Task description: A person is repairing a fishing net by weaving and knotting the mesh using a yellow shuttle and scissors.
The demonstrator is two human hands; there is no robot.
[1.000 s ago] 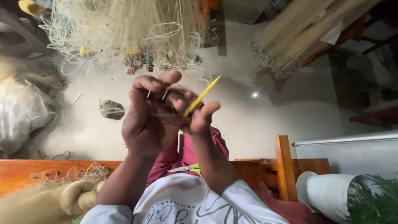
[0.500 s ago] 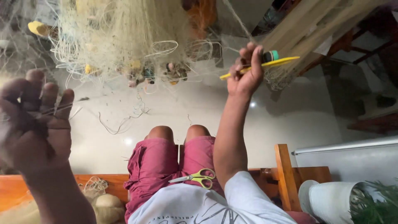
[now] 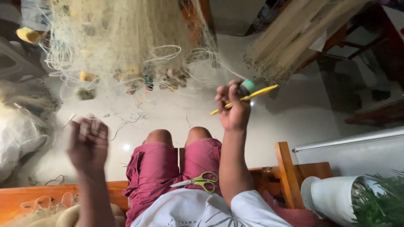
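Right hand grip: right hand (image 3: 233, 110) is curled tight round a yellow netting needle (image 3: 246, 98) and a small green spool (image 3: 247, 86); the needle sticks out both sides of the fist, pointing up-right
Left hand grip: honestly can't tell; left hand (image 3: 88, 143) is motion-blurred, fingers look bent over, maybe on a strand of line, but nothing clear shows in it
Hard to see: the thin line between the hands mostly vanishes against the pale floor (image 3: 176, 113); left fingertips are a smear; the net's top is cut off by the frame edge
Net: pale fishing net (image 3: 122, 42) hangs bunched in front of the knees, with small yellow floats in it; loose loops trail off its lower edge
Right arm: raised, forearm upright from the lap, fist near the net's right edge
Left arm: raised too, out wide to the left, well apart from the right hand; back of the hand faces the camera
Lap: scissors (image 3: 198, 181) with yellow-green handles lie on the red shorts (image 3: 155, 168), just beside the right forearm
Around: wooden bench (image 3: 290, 176) under the person; white pot (image 3: 328, 197) with a green plant at lower right
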